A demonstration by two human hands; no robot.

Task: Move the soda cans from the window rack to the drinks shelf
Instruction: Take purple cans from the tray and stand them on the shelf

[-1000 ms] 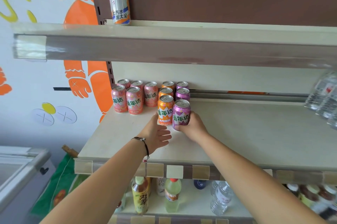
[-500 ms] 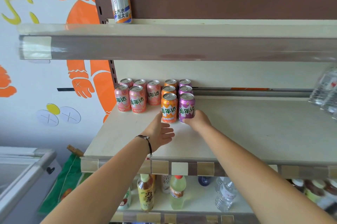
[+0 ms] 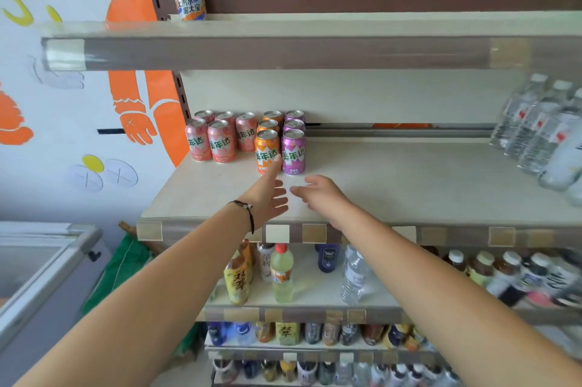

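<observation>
Shop shelving is filling the view: a pale drinks shelf [image 3: 393,185] is running across the middle, with a mural wall to its left and a chest freezer [image 3: 41,263] showing at lower left. Bottled drinks are crowding the tiers below, and water bottles [image 3: 541,134] are standing at the shelf's right end.

Progress, judged from the layout: eleven soda cans [image 3: 248,139] are standing upright at the back-left of the shelf, packed in short rows. The window rack is not showing, so how many are left to fetch cannot be told. Much of the shelf is looking bare.

Look of the cans: five pink on the left, three orange in a column, three purple beside them, all with silver tops and green-and-white lettering. The front orange can [image 3: 267,152] and front purple can [image 3: 293,152] are sitting side by side, touching or nearly so.

Hands: the left hand [image 3: 267,194] is lying flat with fingers straight, one fingertip reaching the orange can's lower side. The right hand [image 3: 318,194] is hovering just in front of the purple can, fingers loosely bent, holding nothing.
</observation>
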